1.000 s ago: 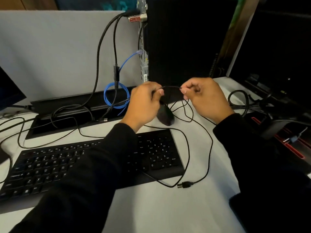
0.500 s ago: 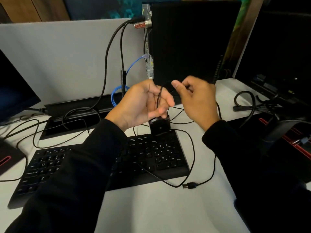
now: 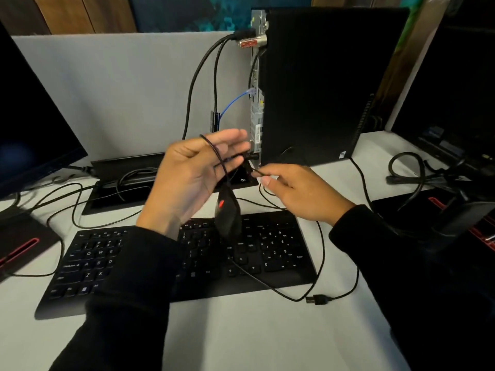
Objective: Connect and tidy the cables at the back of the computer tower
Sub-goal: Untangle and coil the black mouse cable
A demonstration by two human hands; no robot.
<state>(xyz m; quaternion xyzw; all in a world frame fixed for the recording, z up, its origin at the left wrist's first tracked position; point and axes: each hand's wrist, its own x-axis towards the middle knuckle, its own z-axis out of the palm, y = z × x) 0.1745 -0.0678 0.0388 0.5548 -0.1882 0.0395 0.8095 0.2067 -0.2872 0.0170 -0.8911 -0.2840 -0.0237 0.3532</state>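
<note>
The left hand [image 3: 192, 180], palm up with fingers nearly straight, has the thin mouse cable [image 3: 214, 153] draped across it, and the black mouse [image 3: 227, 215] dangles below, above the keyboard [image 3: 187, 258]. The right hand [image 3: 300, 194] pinches the same cable between thumb and fingertip. The loose USB plug [image 3: 317, 299] lies near the desk's front edge; the tower [image 3: 308, 87] stands at the back. Best to wind even loops without kinks. Only the keyboard's key legends read; no brand is legible.

Two bare hands, left hand [image 3: 191, 180], right hand [image 3: 302, 195], no rings or watch visible, long black sleeves [image 3: 128, 285] reaching the wrists, plain soft fabric, no markings, short unpainted nails.
</note>
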